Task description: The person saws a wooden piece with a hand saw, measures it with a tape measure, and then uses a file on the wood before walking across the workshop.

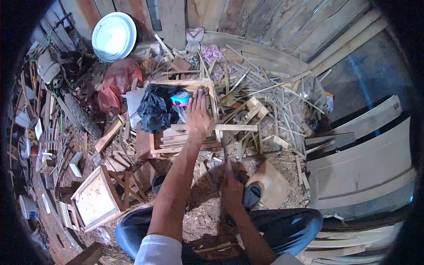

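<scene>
My left hand (199, 118) lies palm down over a wooden frame (215, 104), its fingers stretched forward and close together. Just left of those fingertips is a blue and pink tape measure (180, 98), beside a crumpled black plastic bag (157, 108). A light wooden strip (236, 127) runs crosswise by my left wrist and sticks out to the right. Below it, my right hand (232, 190) is closed on a thin dark tool (225, 152) that points up toward the strip. The tool is blurred, so its exact kind is unclear.
Thin wood offcuts (278, 104) are heaped at the right. A white basin (114, 37) leans at the back left, above a red plastic bag (115, 86). A framed white panel (96, 198) lies lower left. Large boards (362, 163) are on the right.
</scene>
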Tool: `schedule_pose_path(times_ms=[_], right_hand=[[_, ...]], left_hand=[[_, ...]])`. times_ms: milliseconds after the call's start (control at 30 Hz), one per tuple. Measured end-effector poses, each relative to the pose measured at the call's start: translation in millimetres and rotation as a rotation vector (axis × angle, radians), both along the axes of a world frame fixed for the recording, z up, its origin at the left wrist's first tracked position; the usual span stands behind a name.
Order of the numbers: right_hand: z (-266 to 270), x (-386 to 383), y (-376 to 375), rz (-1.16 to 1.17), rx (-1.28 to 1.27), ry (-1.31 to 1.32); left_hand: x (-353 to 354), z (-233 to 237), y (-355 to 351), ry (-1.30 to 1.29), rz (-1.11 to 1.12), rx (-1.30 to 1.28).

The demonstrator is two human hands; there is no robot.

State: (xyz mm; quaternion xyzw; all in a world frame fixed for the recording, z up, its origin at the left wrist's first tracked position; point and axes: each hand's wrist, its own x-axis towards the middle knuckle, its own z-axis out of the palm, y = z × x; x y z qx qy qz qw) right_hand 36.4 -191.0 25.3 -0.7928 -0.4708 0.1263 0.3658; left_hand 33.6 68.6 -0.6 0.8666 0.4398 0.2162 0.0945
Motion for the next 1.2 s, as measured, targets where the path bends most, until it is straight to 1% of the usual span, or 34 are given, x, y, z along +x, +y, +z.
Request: schedule_pose_path(times_ms=[33, 100, 133, 200, 233, 300, 333, 400, 433, 500, 533, 600, 633, 667, 733, 767, 800, 867, 900, 933, 967, 1000, 1033, 1067, 1100, 1133, 1167, 1200], right_hand=[[-2.9, -1.1, -13.8, -0.001, 0.005, -0.011], [-3.6, 3.2, -32.0, -0.08, -0.19, 0.112], [-4.3, 6.8, -33.7, -0.084, -0.179, 0.109], [6.3, 11.6, -29.6, -0.037, -0.324, 0.108], [5.8, 11.0, -32.2, -0.038, -0.312, 0.108], [4.0, 8.2, -35.5, -0.044, -0.029, 0.007], [3.6, 9.1, -39.4, -0.046, -0.021, 0.01], [16.0, 13.4, -42.6, -0.047, -0.2, 0.155], [15.3, 16.8, -43.7, -0.053, -0.196, 0.152], [8.3, 26.1, -45.9, -0.143, 0.024, 0.04], [6.1, 30.9, -47.7, -0.158, 0.029, 0.042], [1.0, 45.8, -49.9, -0.37, 0.077, 0.39], [-48.3, 65.0, -58.2, -0.389, 0.146, 0.093], [-58.6, 72.4, -59.2, -0.407, 0.162, 0.099], [-57.0, 84.9, -61.1, -0.458, 0.237, 0.41], [-46.6, 97.6, -58.7, -0.485, 0.124, 0.994], [-40.5, 101.0, -58.9, -0.495, 0.134, 1.002], [-29.2, 109.0, -56.9, -0.51, 0.089, 1.308], [-25.8, 112.1, -59.4, -0.56, 0.088, 1.268], [-37.9, 114.2, -63.0, -0.572, 0.095, 1.276], [-58.4, 123.4, -59.9, -0.47, 0.084, 1.177], [-72.2, 133.1, -56.0, -0.368, 0.072, 1.072], [-77.5, 134.2, -48.6, -0.348, -0.06, 0.943], [-83.6, 126.5, -43.2, -0.486, -0.079, 0.814], [-126.0, 134.2, -44.6, -0.427, -0.004, 0.905], [-182.9, 145.2, -46.9, -0.373, 0.064, 0.991], [-218.6, 144.8, -56.7, -0.402, 0.034, 1.001], [-250.6, 141.2, -65.4, -0.4, 0.304, 1.314]], left_hand=[[0.4, -1.7, 0.4, -0.022, -0.006, 0.02], [0.2, -5.4, 0.8, -0.018, -0.016, 0.032], [-0.4, -5.3, 2.7, -0.006, -0.022, 0.043], [-3.1, -6.4, 2.7, -0.018, -0.045, 0.077], [-3.6, -6.4, 3.4, -0.027, -0.056, 0.057], [-5.6, -6.1, 5.8, -0.093, -0.052, 0.071], [-6.0, -7.3, 7.0, -0.09, -0.054, 0.079], [-1.7, -10.9, 9.9, -0.084, -0.022, 0.133], [-1.1, -12.8, 10.6, -0.088, -0.027, 0.136], [-3.8, -7.0, 8.9, -0.117, -0.062, 0.207], [-4.9, -3.6, 5.8, -0.117, -0.077, 0.212], [-10.7, 16.1, -3.9, -0.152, -0.049, 0.216], [-10.1, 27.2, -11.1, -0.181, -0.018, 0.289], [-10.8, 45.7, -26.3, -0.18, -0.038, 0.303], [-8.8, 83.5, -70.9, -0.029, -0.104, -0.107], [-1.9, 82.6, -92.9, -0.083, -0.182, -0.141], [3.8, 75.6, -116.8, -0.133, -0.256, -0.182], [13.8, 63.8, -157.9, -0.067, -0.218, -0.386], [24.4, 15.7, -159.4, -0.091, -0.213, -0.549], [35.0, -32.2, -160.8, -0.113, -0.192, -0.71], [45.5, -78.0, -162.4, -0.13, -0.158, -0.862], [49.9, -92.9, -170.6, -0.127, -0.169, -0.86], [53.9, -105.2, -177.8, -0.298, -0.25, -0.719], [58.6, -123.9, -181.6, -0.46, -0.326, -0.582], [64.2, -158.3, -178.1, -0.508, -0.297, -0.762], [67.1, -152.9, -177.5, -0.493, -0.298, -0.79], [68.8, -126.8, -178.5, -0.314, -0.26, -0.878], [69.6, -110.2, -178.3, -0.132, -0.226, -0.963]])
